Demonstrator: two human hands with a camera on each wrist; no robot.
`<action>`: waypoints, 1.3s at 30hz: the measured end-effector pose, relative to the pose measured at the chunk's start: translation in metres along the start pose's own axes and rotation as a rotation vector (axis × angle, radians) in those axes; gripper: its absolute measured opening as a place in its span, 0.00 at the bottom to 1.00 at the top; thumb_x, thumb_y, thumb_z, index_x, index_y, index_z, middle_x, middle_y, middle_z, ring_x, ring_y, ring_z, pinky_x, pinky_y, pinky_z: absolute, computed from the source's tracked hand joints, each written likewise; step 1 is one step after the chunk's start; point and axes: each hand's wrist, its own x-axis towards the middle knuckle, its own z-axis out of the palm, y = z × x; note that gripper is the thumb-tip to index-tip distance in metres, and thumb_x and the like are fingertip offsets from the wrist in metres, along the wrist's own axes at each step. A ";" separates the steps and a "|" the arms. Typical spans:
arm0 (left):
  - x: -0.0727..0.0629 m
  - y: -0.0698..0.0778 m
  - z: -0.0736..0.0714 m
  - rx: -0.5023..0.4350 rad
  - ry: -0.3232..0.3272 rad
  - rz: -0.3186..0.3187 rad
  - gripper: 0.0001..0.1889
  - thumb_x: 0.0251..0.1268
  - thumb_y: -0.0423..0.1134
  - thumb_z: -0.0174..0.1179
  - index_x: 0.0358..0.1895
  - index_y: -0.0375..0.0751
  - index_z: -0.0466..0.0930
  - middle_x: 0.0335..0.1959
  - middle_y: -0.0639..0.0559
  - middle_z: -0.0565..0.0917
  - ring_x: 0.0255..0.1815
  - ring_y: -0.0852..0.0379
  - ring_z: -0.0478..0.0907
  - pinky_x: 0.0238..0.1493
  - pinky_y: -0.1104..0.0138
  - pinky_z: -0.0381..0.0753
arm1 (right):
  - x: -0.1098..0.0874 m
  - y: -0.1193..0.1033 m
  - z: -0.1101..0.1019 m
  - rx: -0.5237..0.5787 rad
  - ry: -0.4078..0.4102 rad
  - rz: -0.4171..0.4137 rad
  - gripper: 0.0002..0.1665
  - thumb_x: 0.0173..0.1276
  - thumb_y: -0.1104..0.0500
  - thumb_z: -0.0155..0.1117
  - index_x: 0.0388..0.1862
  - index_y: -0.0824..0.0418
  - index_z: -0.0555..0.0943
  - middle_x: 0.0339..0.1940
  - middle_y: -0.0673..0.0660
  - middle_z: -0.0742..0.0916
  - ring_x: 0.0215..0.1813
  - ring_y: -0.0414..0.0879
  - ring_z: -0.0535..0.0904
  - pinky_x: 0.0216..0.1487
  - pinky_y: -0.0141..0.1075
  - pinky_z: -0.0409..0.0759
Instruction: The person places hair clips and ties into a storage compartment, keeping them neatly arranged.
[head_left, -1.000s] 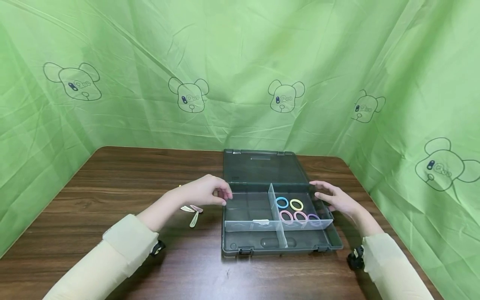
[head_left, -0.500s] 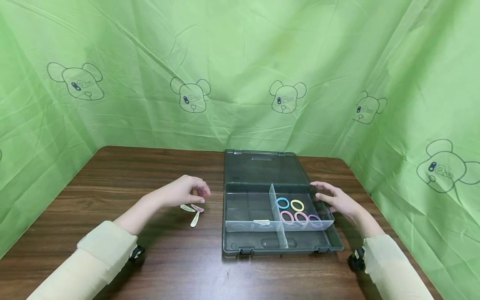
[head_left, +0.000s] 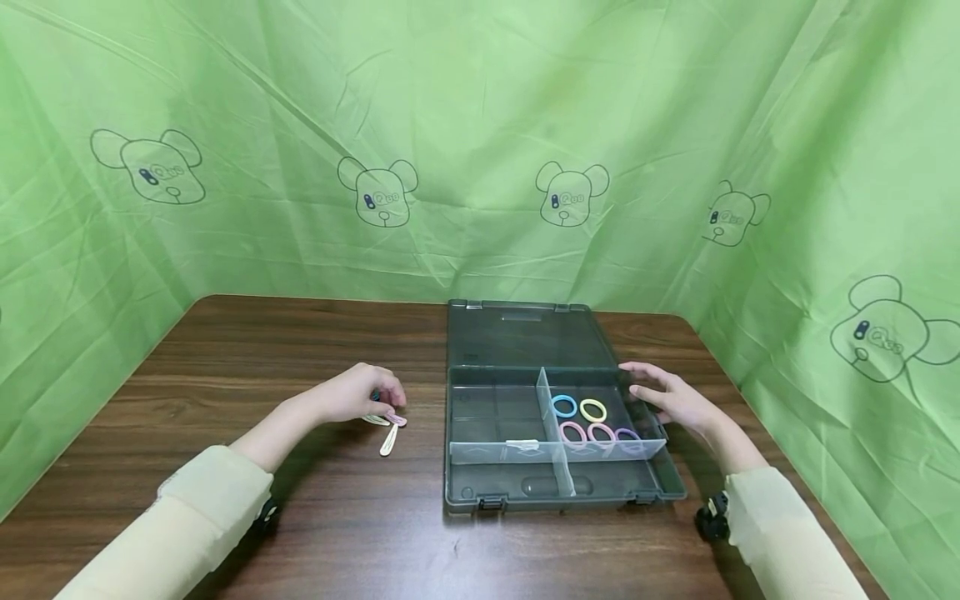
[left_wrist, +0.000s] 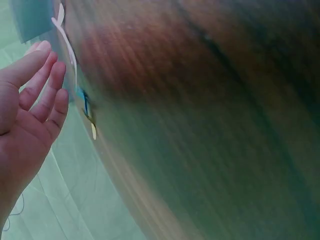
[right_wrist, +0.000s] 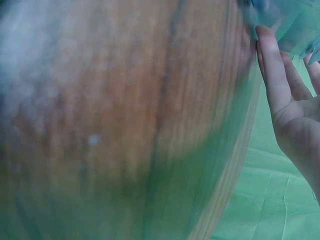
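My left hand (head_left: 352, 396) hovers over a few snap hair clips on the table, its fingers loosely bent. By the thumb lies a pink hair clip (head_left: 397, 420), with a cream hair clip (head_left: 388, 440) in front of it. A blue hair clip (left_wrist: 83, 97) and a yellow one (left_wrist: 94, 131) show in the left wrist view, apart from the fingers. My right hand (head_left: 678, 404) rests at the right wall of a dark, see-through compartment box (head_left: 487, 505). Several hair ties, including a yellow hair tie (head_left: 593, 410), lie in its back right compartment.
The box's lid (head_left: 525, 337) lies folded back on the wooden table (head_left: 300, 333). Clear dividers (head_left: 504, 452) split the box, with a small white piece (head_left: 522, 443) at the front one. Green cloth (head_left: 480, 100) hangs behind and beside the table.
My left hand has moved left from over the box's left edge, then down to the hair clips. My right hand has stayed at the box's right wall.
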 end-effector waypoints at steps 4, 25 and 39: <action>0.002 -0.001 0.003 -0.010 -0.023 -0.003 0.05 0.52 0.35 0.69 0.31 0.44 0.83 0.29 0.55 0.83 0.28 0.65 0.76 0.32 0.71 0.76 | 0.001 0.001 0.000 -0.003 0.002 -0.002 0.33 0.72 0.53 0.54 0.72 0.58 0.57 0.65 0.71 0.66 0.56 0.54 0.74 0.41 0.51 0.82; 0.008 -0.001 0.010 0.035 -0.075 -0.033 0.04 0.56 0.39 0.66 0.26 0.48 0.82 0.20 0.60 0.78 0.22 0.69 0.70 0.26 0.74 0.71 | 0.001 0.001 0.000 -0.006 0.007 0.000 0.33 0.72 0.53 0.54 0.72 0.57 0.57 0.65 0.71 0.66 0.58 0.57 0.73 0.41 0.51 0.82; 0.007 0.004 0.008 0.025 -0.109 -0.053 0.05 0.57 0.38 0.66 0.26 0.46 0.81 0.18 0.60 0.77 0.19 0.68 0.69 0.22 0.75 0.69 | -0.001 0.000 0.000 -0.011 0.003 0.005 0.34 0.72 0.52 0.54 0.72 0.57 0.56 0.65 0.72 0.65 0.58 0.58 0.73 0.40 0.50 0.82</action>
